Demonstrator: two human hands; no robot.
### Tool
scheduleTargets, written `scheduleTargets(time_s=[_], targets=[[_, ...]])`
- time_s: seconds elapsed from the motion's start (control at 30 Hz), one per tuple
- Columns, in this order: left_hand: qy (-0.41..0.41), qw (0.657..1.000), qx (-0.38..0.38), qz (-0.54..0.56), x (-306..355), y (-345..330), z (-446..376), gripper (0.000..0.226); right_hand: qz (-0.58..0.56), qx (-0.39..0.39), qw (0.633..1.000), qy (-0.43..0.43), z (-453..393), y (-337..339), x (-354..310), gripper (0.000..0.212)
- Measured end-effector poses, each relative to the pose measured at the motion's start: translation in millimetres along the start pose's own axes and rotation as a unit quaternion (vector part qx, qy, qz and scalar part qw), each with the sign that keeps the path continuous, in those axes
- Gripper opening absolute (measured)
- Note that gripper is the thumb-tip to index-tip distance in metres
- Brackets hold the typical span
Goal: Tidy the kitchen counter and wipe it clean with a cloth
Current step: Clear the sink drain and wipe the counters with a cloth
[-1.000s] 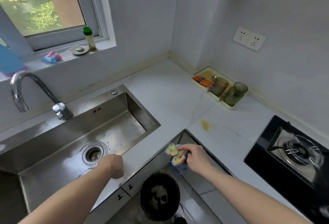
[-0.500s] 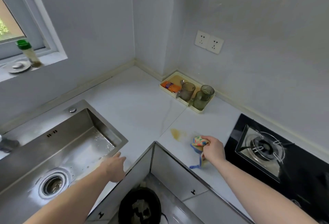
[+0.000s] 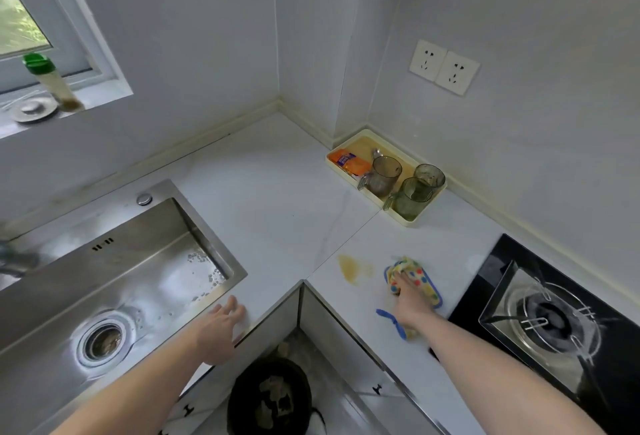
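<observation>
A yellow cloth point(image 3: 420, 279) with coloured dots and blue trim lies on the white counter point(image 3: 277, 206), just left of the stove. My right hand point(image 3: 410, 303) lies on top of it, fingers curled into the fabric, holding it down on the counter. A brownish-yellow stain point(image 3: 353, 266) sits on the counter a short way left of the cloth, apart from it. My left hand point(image 3: 220, 330) rests with spread fingers on the counter's front edge beside the sink, holding nothing.
A steel sink point(image 3: 121, 282) fills the left. A black gas stove point(image 3: 540, 313) is at the right. A cream tray point(image 3: 408, 221) with three tinted cups and an orange packet stands against the wall. A dark bin point(image 3: 270, 396) sits on the floor below the corner.
My right hand has carried the cloth from the inner counter corner rightward and set it down on the counter near the stain. My left hand has opened and moved right along the counter edge.
</observation>
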State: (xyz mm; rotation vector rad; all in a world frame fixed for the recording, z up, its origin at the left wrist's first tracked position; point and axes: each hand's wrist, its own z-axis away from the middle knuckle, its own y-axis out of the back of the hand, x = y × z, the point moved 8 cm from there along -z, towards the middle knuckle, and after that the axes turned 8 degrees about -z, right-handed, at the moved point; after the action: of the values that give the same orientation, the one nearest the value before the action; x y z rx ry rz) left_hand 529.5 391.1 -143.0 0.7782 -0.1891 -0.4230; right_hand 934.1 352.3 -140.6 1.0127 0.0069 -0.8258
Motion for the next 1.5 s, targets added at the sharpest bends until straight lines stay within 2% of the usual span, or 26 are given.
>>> scheduleTargets(time_s=[0.23,0.37,0.47,0.67,0.83,0.97,1.03,1.13,1.27,1.5], targets=[[0.025,0.999,-0.015,-0.024,6,-3,-14,0.084,-0.004,-0.031,0.999,0.042,-42,8,-22,0.108],[0.03,0.999,-0.02,-0.03,10,-5,-18,0.086,0.021,-0.027,0.995,0.093,-50,1,-43,0.094],[0.034,0.999,-0.026,-0.02,5,-5,-18,0.088,0.046,-0.031,0.989,0.139,-49,-17,-71,0.097],[0.04,0.998,-0.045,-0.005,5,-9,-20,0.089,0.008,-0.081,0.973,0.216,-31,-68,-110,0.092],[0.039,0.998,-0.042,0.007,8,-6,-17,0.089,0.023,-0.046,0.981,0.189,-46,-43,-91,0.082],[0.041,0.998,-0.031,0.02,9,-1,-17,0.087,0.097,-0.047,0.983,0.146,-64,-40,-80,0.105],[0.038,0.999,-0.027,0.024,10,1,-17,0.086,0.088,-0.033,0.984,0.151,-66,-44,-94,0.094],[0.031,0.999,-0.025,0.029,7,-3,-15,0.086,0.009,-0.036,0.981,0.192,-56,-62,-129,0.073],[0.017,0.999,-0.025,0.022,0,-11,-13,0.084,-0.046,-0.047,0.967,0.246,-23,-97,-168,0.063],[-0.002,1.0,-0.015,0.0,-9,-7,-13,0.083,-0.076,-0.086,0.962,0.249,51,-161,-192,0.055]])
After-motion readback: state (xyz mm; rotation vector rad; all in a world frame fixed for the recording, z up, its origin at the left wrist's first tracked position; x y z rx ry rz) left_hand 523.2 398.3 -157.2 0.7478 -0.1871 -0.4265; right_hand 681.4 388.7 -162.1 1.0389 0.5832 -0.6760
